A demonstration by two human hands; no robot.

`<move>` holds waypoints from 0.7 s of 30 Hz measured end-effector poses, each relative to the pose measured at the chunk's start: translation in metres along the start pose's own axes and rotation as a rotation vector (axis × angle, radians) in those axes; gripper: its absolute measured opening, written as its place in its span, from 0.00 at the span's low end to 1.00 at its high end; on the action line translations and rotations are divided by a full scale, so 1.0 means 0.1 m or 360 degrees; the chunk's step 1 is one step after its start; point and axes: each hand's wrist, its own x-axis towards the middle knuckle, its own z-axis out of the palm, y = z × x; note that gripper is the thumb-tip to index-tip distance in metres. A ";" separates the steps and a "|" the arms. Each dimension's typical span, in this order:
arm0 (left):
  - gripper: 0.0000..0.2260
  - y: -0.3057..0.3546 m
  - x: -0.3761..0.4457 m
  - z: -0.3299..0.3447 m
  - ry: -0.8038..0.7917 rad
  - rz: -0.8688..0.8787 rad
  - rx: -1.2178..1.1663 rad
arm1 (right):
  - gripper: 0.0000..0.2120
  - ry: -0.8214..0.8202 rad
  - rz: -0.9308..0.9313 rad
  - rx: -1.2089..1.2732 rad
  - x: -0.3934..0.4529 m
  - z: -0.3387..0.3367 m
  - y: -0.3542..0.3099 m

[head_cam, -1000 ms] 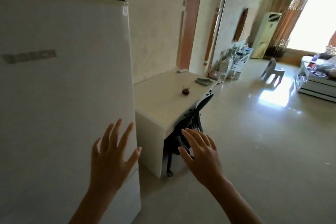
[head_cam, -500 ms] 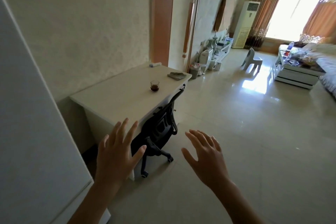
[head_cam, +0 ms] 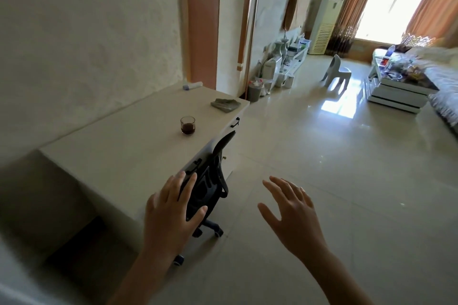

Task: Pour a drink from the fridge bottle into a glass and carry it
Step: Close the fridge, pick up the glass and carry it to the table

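The glass [head_cam: 187, 125] of dark drink stood upright on the table [head_cam: 119, 153], ahead of both empty, spread hands; the left hand [head_cam: 171, 213] was judged nearer than the right hand [head_cam: 295, 215].

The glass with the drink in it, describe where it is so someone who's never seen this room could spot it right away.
Find the pale desk against the left wall, with a black office chair pushed in at its near edge. The glass stands upright near the desk's middle, short of the folded grey cloth at the far corner. It is the only clear, small tumbler there, with dark liquid in its lower half.
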 end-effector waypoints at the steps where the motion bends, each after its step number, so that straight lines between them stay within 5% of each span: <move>1: 0.33 0.03 0.11 0.05 -0.0007 0.0008 0.0016 | 0.25 -0.0006 0.0008 0.0003 0.10 0.03 0.08; 21: 0.30 0.37 2.27 0.90 0.0009 -0.0679 0.0334 | 0.26 -0.0356 -0.0564 0.0139 3.14 1.03 1.43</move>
